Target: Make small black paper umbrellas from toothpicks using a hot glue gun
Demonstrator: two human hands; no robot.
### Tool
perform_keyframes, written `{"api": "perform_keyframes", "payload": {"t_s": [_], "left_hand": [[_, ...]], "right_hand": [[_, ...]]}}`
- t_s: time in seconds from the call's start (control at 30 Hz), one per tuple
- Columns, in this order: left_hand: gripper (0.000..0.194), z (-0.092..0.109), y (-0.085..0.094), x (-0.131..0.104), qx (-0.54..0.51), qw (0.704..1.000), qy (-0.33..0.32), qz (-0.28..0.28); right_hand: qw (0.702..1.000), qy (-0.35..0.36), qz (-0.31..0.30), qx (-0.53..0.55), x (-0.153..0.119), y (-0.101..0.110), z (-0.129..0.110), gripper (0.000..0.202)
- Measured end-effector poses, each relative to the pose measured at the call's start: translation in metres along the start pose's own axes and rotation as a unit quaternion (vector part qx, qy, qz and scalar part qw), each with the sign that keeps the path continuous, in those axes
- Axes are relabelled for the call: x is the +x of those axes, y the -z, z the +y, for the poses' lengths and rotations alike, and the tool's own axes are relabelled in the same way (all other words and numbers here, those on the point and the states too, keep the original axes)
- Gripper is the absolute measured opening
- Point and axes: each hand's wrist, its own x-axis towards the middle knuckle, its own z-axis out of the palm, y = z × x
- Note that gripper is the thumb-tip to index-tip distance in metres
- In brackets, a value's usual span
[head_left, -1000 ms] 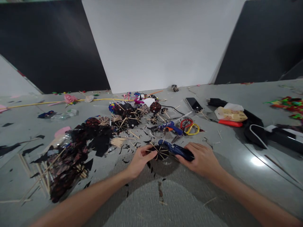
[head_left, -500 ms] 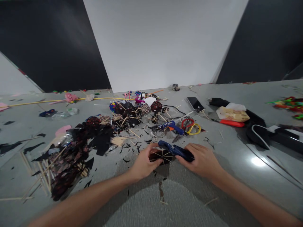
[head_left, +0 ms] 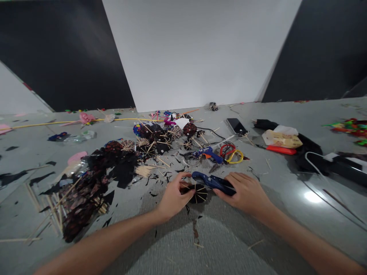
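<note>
A stick-ribbed black disc (head_left: 200,196) is sitting pinched between the left hand's (head_left: 173,197) thumb and fingers, a dark-blue tool (head_left: 212,181) angling at its two o'clock.
At three o'clock, the right hand (head_left: 246,190) is clasping that tool; I'm seeing a blue glue gun (head_left: 212,154) lying toward one o'clock, a phone (head_left: 236,125) resting beyond, pale sticks (head_left: 143,171) bunching at ten.

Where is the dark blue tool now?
In the head view, the dark blue tool is right of centre, in the right grip, near the black spoked disc.
</note>
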Motion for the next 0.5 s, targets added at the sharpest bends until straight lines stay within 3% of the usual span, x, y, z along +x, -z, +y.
{"api": "perform_keyframes", "payload": {"t_s": [0.5], "left_hand": [[0.046, 0.0038, 0.0006, -0.0022, 0.01, 1.0, -0.004, 0.011]], "right_hand": [[0.999, -0.011, -0.035, 0.024, 0.0003, 0.0001, 0.0019, 0.035]]}}
